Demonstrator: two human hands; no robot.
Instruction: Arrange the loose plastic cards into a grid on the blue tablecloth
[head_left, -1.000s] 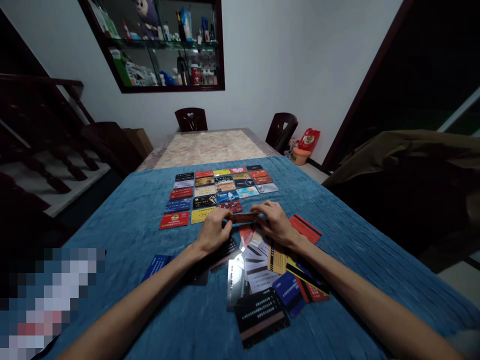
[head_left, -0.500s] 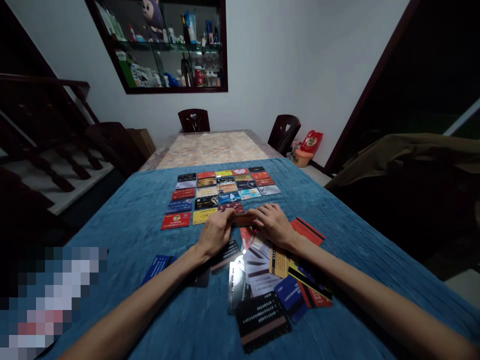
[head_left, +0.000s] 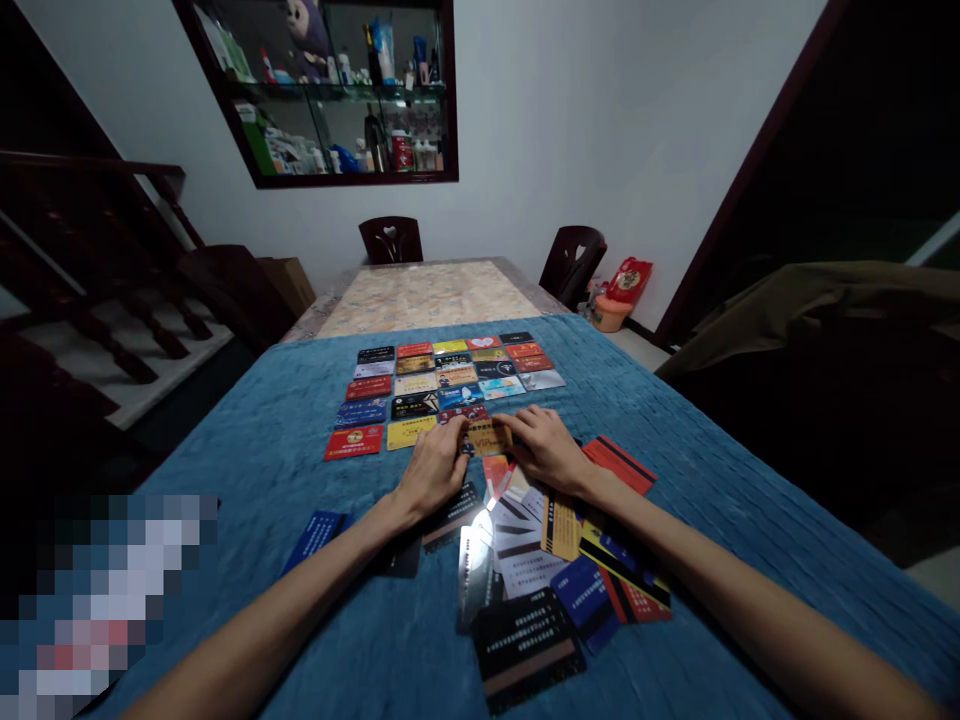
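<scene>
A gold card printed "VIP" (head_left: 489, 440) is held by its two short ends between my hands, its printed face turned towards me. My left hand (head_left: 433, 462) is closed on the left end, and my right hand (head_left: 547, 450) grips the right end. Just beyond lie rows of face-up cards, among them a yellow card (head_left: 409, 432), a red card (head_left: 354, 442) and a dark red card (head_left: 462, 413) partly behind the gold one. Nearer me, between my forearms, is a loose overlapping pile with a black striped card (head_left: 528, 640), a blue card (head_left: 586, 598) and a red striped card (head_left: 619, 464).
A blue cloth (head_left: 247, 450) covers the near part of the table; its patterned far part (head_left: 427, 295) is uncovered. Another blue card (head_left: 318, 538) lies beside my left forearm. Dark chairs (head_left: 574, 262) stand around the table, and a blurred patch hides the lower left.
The gold card has tipped so its printed face shows, where before it looked narrow and dark. Both hands keep nearly the same place on it. The view has shifted slightly.
</scene>
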